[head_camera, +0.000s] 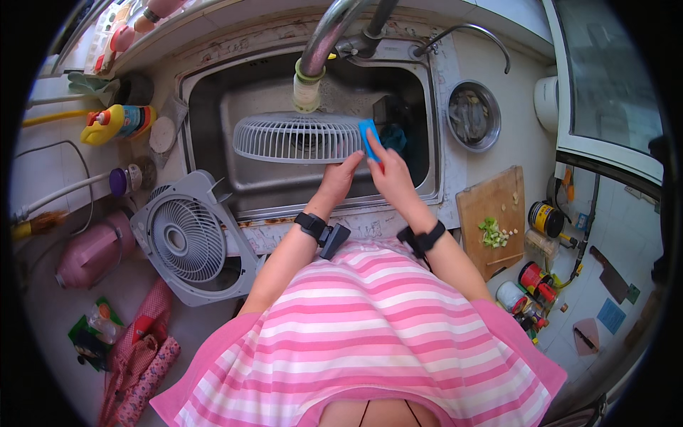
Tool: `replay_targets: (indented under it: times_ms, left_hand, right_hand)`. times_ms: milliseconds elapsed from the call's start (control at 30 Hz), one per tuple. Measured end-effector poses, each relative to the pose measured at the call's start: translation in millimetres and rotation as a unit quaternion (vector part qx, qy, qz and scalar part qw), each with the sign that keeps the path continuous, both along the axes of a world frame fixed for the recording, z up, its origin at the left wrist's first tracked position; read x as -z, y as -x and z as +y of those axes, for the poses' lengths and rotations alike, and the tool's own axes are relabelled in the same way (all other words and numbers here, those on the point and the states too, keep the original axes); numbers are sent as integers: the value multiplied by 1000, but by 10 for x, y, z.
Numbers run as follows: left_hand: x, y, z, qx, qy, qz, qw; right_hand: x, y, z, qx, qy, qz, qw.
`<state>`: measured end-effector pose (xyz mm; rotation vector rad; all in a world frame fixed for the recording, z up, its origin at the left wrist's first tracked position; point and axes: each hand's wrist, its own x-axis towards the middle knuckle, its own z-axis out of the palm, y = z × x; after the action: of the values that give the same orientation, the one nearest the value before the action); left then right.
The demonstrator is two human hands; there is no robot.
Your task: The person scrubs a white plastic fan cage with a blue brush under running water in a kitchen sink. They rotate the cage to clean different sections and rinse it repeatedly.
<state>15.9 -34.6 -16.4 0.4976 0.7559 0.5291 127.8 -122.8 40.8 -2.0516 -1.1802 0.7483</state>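
Note:
A grey plastic fan grille (291, 140) is tilted on its edge over the stainless steel sink (256, 184), under the faucet spout (309, 80). My left hand (338, 180) grips the grille's lower right edge. In my right hand (394, 169) is a blue sponge or scrub pad (368, 133), pressed at the right side of the grille's rim. Fingers cover the pad's lower part. Inside the sink's right end, a dark object and a teal cloth (394, 137) lie partly hidden behind my right hand.
Left of the sink, a grey fan housing (187, 240) leans by the counter edge, near a yellow cleaner bottle (120, 124). To the right sit a metal bowl of what look like shrimp (473, 115) and a wooden cutting board (491, 213) bearing chopped greens. A cleaver (611, 275) hangs farther right.

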Motion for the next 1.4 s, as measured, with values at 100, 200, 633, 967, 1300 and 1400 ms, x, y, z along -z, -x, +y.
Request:
replay_targets:
  times_ms: [100,200,633,967,1300,1400]
  left_hand:
    - [2,-15,38,-5,-42,-53,998]
    - [10,-1,50,-13,-24,-28,999]
    - [48,63,30,18,-12,-7,1000]
    - [-165,151,244,-9,1,-10,1000]
    - [-101,90,156,-41,-31,12,999]
    - [-113,75,65,-42,-24,14,999]
  right_hand:
    - [-25,13,19,8,-52,26,998]
    - [-63,15,32,-14,52,58,997]
    - [-24,38,18,-9,47,1,999]
    - [343,-316,134,8,6,87,996]
    - [-50,6,-38,0,-5,65,998]
    - [-4,57,-29,60,-82,48,994]
